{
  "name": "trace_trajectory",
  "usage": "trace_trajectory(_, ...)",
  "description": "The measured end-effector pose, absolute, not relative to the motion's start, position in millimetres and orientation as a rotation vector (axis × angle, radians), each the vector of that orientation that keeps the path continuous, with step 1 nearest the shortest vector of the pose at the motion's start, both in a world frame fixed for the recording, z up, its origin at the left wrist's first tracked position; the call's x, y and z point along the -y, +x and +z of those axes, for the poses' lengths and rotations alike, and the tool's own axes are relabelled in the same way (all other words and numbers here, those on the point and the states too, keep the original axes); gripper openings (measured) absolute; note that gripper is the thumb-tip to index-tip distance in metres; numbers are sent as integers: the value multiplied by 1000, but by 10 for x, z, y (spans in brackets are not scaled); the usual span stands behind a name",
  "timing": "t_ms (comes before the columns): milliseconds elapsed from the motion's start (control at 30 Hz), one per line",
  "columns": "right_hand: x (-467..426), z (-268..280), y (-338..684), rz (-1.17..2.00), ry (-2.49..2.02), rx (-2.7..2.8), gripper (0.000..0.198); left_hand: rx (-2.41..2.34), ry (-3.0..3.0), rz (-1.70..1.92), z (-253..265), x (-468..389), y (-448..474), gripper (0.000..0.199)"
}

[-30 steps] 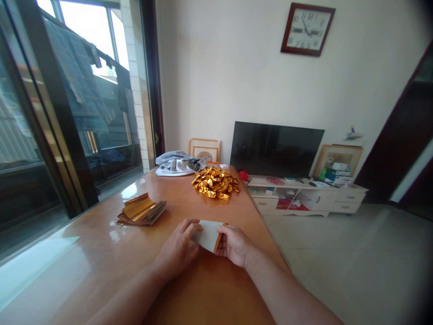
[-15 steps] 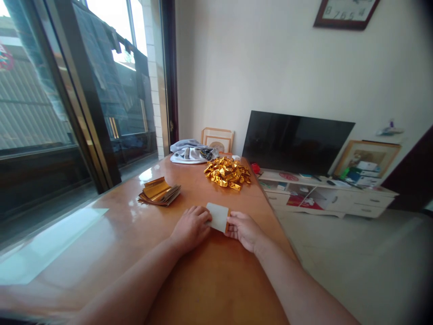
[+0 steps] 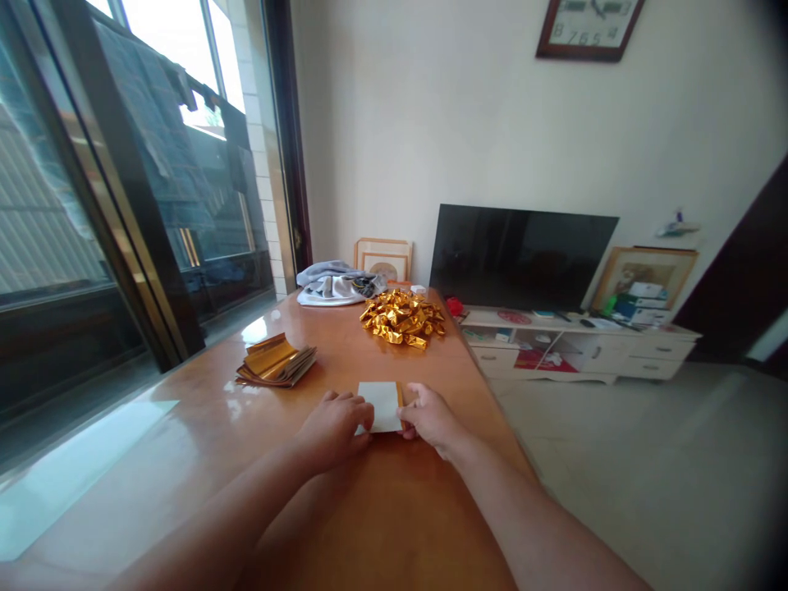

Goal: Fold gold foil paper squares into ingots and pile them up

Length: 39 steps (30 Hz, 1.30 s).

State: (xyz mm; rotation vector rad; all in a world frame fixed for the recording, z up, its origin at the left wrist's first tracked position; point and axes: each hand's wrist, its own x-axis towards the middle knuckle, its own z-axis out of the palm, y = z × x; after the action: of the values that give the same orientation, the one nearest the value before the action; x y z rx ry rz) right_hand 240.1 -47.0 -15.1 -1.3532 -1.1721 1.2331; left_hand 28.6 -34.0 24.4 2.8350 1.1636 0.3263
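A small sheet of gold foil paper (image 3: 379,405) lies pale side up on the wooden table, with a narrow gold strip showing along its right edge. My left hand (image 3: 337,423) is closed at the sheet's left edge, fingers curled and thumb low. At the right edge my right hand (image 3: 428,419) pinches the gold strip between thumb and fingers. Beyond the hands rises a heap of folded gold foil pieces (image 3: 403,318). To the left sits a loose stack of gold foil sheets (image 3: 277,363), its top sheet curling up.
Grey and white cloth (image 3: 336,285) lies at the far end of the glossy table (image 3: 394,509). Beyond the table's right edge stands a white cabinet (image 3: 646,361) behind which a television (image 3: 523,254) shows. Sliding glass doors (image 3: 148,205) are on the left.
The sheet has turned a little, so its edges lie squarer to me. Both hands have shifted slightly with it, and my left fingers are more curled. The head view has turned slightly right.
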Motion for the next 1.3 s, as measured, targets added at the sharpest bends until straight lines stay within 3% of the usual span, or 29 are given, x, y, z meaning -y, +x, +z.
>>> trace_trajectory(267, 469, -142, 2417, 1154, -1524, 1393, 27, -998, 2685, 158, 311, 180, 262, 9)
trace_trajectory(400, 482, -129, 2495, 777, -1588, 1662, 7, -939, 2563, 206, 254, 112, 245, 6)
trace_trajectory(533, 546, -51, 2529, 529, -1498, 1951, 8, -858, 2481, 294, 200, 115, 239, 3)
trace_trajectory(1033, 620, -10, 2529, 583, -1463, 2219, 10, -915, 2540, 337, 205, 179, 207, 1)
trace_trajectory(1300, 608, -9, 2535, 611, -1480, 2222, 13, -884, 2496, 369, 142, 119, 209, 13)
